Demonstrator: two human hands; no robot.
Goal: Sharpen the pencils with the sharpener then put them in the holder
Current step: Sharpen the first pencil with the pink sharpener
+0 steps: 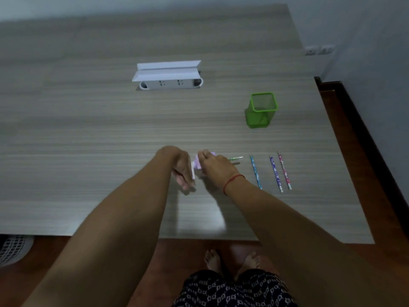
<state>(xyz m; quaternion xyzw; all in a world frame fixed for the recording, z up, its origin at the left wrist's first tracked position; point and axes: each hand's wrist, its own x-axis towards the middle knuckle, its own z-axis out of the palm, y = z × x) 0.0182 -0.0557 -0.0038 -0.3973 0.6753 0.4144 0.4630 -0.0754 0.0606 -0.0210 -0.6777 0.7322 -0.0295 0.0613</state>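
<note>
Table (pixel 110 129): a pale wood-grain top, seen from above by a person standing at its near edge.
Sharpener (pixel 197 163): small, lilac and white, standing on the table near the front edge, between the two hands and mostly hidden by them.
Left hand (pixel 179 167): fingers curled at the sharpener's left side, on what looks like a white crank (pixel 193 171); the fingertips are blurred, so I cannot tell how firm the hold is.
Right hand (pixel 215 166): laid over the top and right side of the sharpener, fingers closed on its body; a red string (pixel 232 181) circles the wrist.
Green pencil (pixel 235 158): sticks out to the right from under the right hand, roughly level, in line with the sharpener; its inner end is hidden.
Other pencils: three lie on the table to the right of the hands, side by side and apart, a blue pencil (pixel 255 172), a purple pencil (pixel 275 173) and a pink pencil (pixel 284 170).
Holder (pixel 261 110): a green mesh cup, upright, farther back on the right side, well apart from the pencils.
Power strip (pixel 170 83): white, set into a slot at the middle of the table under a raised flap (pixel 167 70).
</note>
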